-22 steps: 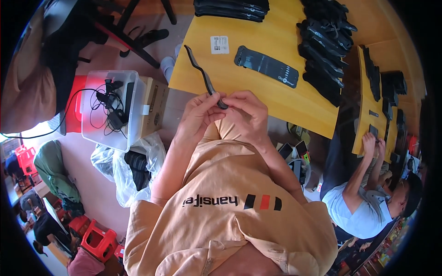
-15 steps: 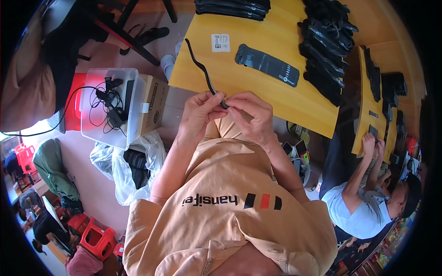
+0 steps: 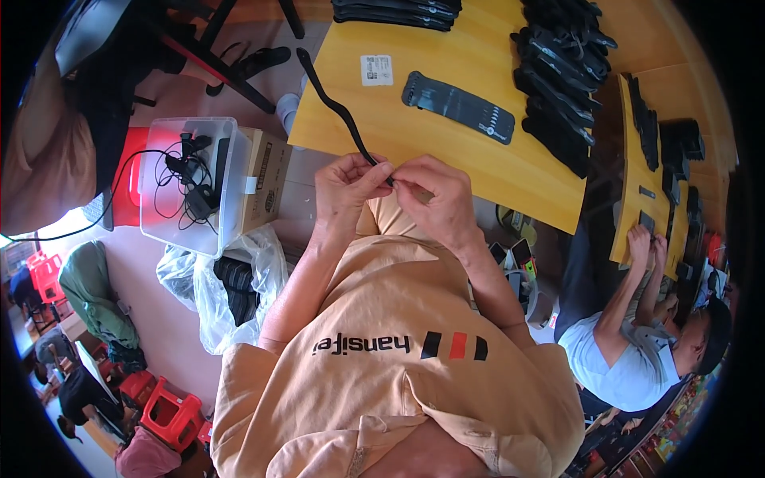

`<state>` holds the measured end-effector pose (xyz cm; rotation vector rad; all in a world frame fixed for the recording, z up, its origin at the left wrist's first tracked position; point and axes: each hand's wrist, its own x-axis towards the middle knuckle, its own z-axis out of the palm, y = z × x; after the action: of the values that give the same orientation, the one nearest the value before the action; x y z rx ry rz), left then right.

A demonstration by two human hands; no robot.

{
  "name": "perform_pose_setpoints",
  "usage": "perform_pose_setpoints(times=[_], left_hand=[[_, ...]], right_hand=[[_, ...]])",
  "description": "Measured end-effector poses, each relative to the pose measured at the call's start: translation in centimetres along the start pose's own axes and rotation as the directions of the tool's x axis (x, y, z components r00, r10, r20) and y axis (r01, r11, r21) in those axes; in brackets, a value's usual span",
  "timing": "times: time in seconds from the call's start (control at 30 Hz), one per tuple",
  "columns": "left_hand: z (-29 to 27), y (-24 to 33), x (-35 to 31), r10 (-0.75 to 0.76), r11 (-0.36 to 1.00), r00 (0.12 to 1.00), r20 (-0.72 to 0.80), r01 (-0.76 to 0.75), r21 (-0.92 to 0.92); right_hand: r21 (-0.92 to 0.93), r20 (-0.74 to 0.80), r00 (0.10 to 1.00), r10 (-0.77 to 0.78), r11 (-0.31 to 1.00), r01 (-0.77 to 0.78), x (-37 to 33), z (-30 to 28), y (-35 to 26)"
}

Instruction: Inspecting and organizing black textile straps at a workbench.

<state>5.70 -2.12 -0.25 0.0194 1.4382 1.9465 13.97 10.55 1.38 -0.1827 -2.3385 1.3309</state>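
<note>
Both my hands meet in front of my lap, just off the near edge of the yellow table (image 3: 446,171). My left hand (image 3: 348,187) pinches a long black strap (image 3: 339,110), whose free length rises away to the upper left. At the strap's near end, the thumb and fingers of my right hand (image 3: 437,197) are pressed together on it; that end is mostly covered by fingers. On the table beyond lies a flat dark strip-shaped piece (image 3: 458,107) with a row of pale marks.
Black folded pieces form a stack (image 3: 396,13) and a larger pile (image 3: 558,88) on the table. A white label (image 3: 377,70) lies nearby. At left stand a clear bin (image 3: 151,207) of cables, a carton (image 3: 267,179) and a plastic bag (image 3: 209,307). A co-worker (image 3: 629,358) sits at right.
The strap's free end has swung slightly up and to the left, and its broader side shows more. My fingers have closed further over its near end.
</note>
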Motion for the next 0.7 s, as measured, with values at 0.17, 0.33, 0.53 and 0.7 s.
perform_pose_setpoints(times=[0.17, 0.33, 0.53, 0.7], left_hand=[[0.2, -0.1, 0.0, 0.070, 0.995, 0.998, 0.000, -0.070, 0.069], [0.4, 0.0, -0.1, 0.067, 0.996, 0.997, 0.027, -0.069, 0.054], [0.0, -0.2, -0.1, 0.045, 0.998, 0.999, 0.020, -0.046, 0.044], [-0.2, -0.4, -0.1, 0.093, 0.988, 0.994, 0.059, -0.100, 0.116]], right_hand=[[0.006, -0.010, 0.995, 0.095, 0.995, -0.095, 0.1, -0.1, -0.6], [-0.001, -0.003, 0.987, 0.162, 0.987, -0.162, 0.1, 0.0, -0.4], [0.080, -0.004, 0.983, 0.185, 0.980, -0.185, 0.1, 0.3, 0.0], [0.088, -0.033, 0.984, 0.176, 0.981, -0.172, -0.1, 0.6, 0.2]])
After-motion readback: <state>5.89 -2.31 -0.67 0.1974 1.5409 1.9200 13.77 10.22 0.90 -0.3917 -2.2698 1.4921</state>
